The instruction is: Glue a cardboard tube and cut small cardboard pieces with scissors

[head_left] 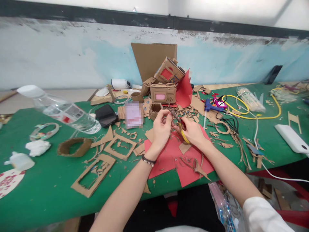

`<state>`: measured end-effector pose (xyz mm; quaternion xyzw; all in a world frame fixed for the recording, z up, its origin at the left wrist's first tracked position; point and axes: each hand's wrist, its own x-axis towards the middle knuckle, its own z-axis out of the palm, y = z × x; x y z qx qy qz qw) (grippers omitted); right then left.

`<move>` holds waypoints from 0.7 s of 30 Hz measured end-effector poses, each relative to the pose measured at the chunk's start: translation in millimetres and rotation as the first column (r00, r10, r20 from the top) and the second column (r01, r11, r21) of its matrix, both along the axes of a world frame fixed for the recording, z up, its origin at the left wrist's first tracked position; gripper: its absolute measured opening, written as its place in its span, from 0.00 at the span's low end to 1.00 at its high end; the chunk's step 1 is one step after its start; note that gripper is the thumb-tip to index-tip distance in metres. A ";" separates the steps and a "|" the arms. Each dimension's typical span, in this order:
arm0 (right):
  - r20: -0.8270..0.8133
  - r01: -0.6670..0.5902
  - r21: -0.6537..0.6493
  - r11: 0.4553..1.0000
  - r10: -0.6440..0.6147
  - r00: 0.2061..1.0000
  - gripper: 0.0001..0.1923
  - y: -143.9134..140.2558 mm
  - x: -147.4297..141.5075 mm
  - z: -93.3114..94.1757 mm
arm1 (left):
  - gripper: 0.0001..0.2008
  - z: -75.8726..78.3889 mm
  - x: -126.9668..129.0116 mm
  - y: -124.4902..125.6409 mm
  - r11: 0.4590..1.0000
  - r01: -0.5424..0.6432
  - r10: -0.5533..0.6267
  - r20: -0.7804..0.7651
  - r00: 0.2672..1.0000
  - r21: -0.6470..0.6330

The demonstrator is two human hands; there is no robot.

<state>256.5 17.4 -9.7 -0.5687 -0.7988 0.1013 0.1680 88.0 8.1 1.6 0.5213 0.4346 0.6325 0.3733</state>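
Red paper (169, 159) is spread at the near edge of the green tabletop (48, 190), under both hands. Yellow-handled scissors (180, 124) are gripped by the curled fingers of the right hand (191, 132), while a small cardboard piece (169, 116), mostly hidden, is pinched by the fingers of the left hand (160, 129). Cardboard frames (93, 175) are scattered toward the left edge, and a glue gun (210, 108) lies beyond the right hand.

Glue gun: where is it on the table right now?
In the head view the blue glue gun lies on the green table, right of the hands, beside the yellow cable and behind the right hand.
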 end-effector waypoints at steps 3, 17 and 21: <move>0.007 0.029 0.010 1.000 -0.029 1.000 0.19 0.5 0.8 -1.3 | 0.22 -3.3 -1.5 2.9 1.000 -0.002 0.002 0.000 1.000 0.006; -0.269 0.335 0.131 0.933 -0.291 0.918 0.30 34.0 38.7 -6.9 | 0.12 -12.1 -7.2 3.2 1.000 -0.023 0.015 -0.532 0.847 -0.007; -0.241 0.350 0.096 0.932 -0.320 0.916 0.32 42.4 45.3 -17.1 | 0.19 -3.7 -25.2 4.7 1.000 -0.021 0.029 -0.487 0.873 0.022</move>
